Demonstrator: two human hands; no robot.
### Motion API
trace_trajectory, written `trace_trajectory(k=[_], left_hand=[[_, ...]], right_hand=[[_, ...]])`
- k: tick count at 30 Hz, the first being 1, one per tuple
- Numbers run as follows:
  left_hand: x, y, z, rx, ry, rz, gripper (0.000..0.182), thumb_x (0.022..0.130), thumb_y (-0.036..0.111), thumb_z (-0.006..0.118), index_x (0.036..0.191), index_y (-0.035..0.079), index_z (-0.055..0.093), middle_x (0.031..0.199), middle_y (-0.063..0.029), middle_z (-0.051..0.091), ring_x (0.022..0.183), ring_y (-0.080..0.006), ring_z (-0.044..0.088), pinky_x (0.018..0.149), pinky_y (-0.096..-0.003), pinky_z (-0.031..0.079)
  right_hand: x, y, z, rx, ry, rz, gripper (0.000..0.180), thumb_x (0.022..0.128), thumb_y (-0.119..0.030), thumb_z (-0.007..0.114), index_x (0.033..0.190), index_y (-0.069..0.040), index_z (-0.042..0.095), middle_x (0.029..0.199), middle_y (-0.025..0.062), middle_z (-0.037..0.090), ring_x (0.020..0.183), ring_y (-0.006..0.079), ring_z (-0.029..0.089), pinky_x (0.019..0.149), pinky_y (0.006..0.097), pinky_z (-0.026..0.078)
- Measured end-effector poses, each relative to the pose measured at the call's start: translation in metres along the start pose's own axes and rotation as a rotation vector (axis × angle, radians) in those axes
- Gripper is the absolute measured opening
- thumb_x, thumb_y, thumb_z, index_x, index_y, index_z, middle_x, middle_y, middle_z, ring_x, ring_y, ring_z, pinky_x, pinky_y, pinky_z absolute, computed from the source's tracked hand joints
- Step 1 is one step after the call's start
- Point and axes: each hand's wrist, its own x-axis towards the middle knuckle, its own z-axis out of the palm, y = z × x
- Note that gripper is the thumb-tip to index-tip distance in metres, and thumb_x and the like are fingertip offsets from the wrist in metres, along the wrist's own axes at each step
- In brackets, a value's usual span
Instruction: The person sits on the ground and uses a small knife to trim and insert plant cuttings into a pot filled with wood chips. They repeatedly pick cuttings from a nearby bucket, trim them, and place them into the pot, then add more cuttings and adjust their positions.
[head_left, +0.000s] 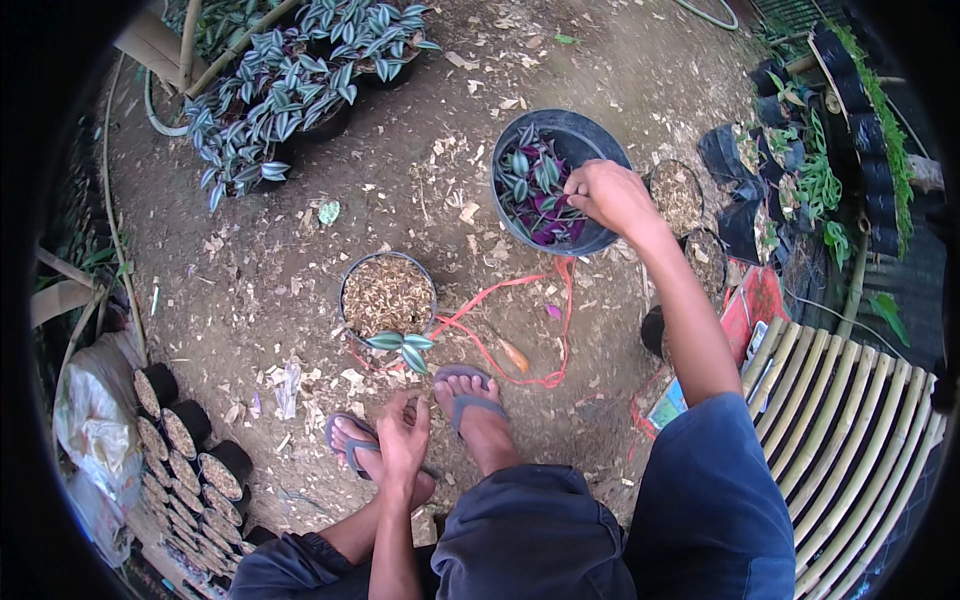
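Observation:
My right hand (611, 196) reaches into a large dark plastic tub (600, 139), its fingertips pinched at the edge of a heap of striped green and purple tradescantia cuttings (536, 184). Whether a cutting is between those fingers is hard to make out. Over my sandalled feet hangs my left hand (403, 431), fingers loosely curled; I cannot tell if it holds anything small. Just beyond it stands a round pot (388, 289) filled with a light brown, chip-like medium. One striped sprig (405, 343) lies over the pot's near rim.
Orange-red plastic twine (487, 289) loops over the soil. Potted tradescantia (285, 97) stands at upper left, filled black polybags (184, 431) at lower left. A bamboo-slat bench (832, 450) is at right, with small filled pots (677, 196) and bagged seedlings (780, 150) above it.

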Motion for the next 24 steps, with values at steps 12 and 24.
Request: trace_trajectory(k=[12,24], left_hand=[[-0.006,0.119,0.002,-0.213,-0.081,0.313,0.017,0.097,0.007,0.081,0.113,0.002,0.08,0.093,-0.0093,0.077,0.071,-0.0154,0.067,0.068,-0.0318,0.055],[0.014,0.109,-0.005,-0.521,-0.07,0.014,0.021,0.102,0.008,0.08,0.121,0.001,0.079,0.095,-0.0054,0.08,0.085,-0.0104,0.074,0.078,-0.0299,0.06]], right_hand=[[-0.088,-0.061,0.0,1.726,0.054,0.115,0.021,0.101,-0.011,0.081,0.119,-0.004,0.07,0.098,0.0014,0.071,0.074,0.0052,0.06,0.053,0.0173,0.046],[-0.162,-0.192,0.124,1.779,0.012,0.253,0.021,0.099,0.001,0.083,0.116,0.003,0.072,0.107,0.0091,0.079,0.092,0.0124,0.074,0.075,0.0283,0.061]])
